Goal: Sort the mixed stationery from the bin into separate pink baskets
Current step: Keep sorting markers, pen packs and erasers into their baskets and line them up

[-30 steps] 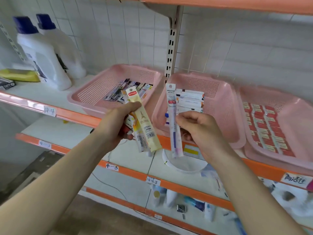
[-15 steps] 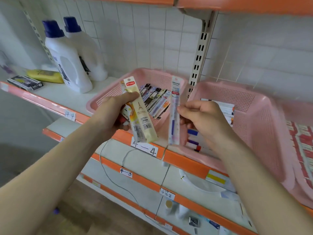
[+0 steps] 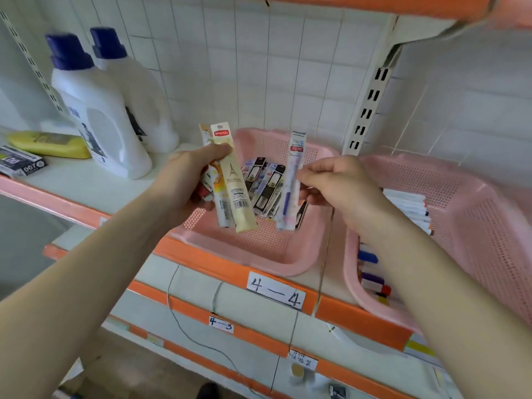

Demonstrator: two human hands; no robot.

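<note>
A shelf [image 3: 95,182] with an orange front edge runs beneath and beyond both hands. Two pink baskets stand on it. The first basket [image 3: 259,263] lies directly under and behind the hands. The second basket [image 3: 475,220] sits just to the right of the right hand. Two white bottles [image 3: 100,116] with blue caps stand well off to the left of the left hand.

The step in hand looks like placing: one item has been singled out and is being matched to a basket. The bin itself is not in view.

The left hand [image 3: 184,182] is closed around a bundle of packets [image 3: 236,194], thumb pressed across the front and fingers curled behind. The bundle stands nearly upright, its lower ends hanging over the first basket.

The right hand [image 3: 339,182] pinches a single slim packet [image 3: 289,180] between thumb and curled fingers, just beside the bundle. It is held upright above the first basket. It appears to contain one pen.

Dark sorted packets [image 3: 264,182] already lie in the first basket, behind the slim packet. White pens [image 3: 408,205] with coloured ends fill the second basket, below the right wrist.

The next move likely calls for choosing the matching basket, lowering the slim packet in and loosening the pinch. Which basket it belongs to cannot be told.
</note>
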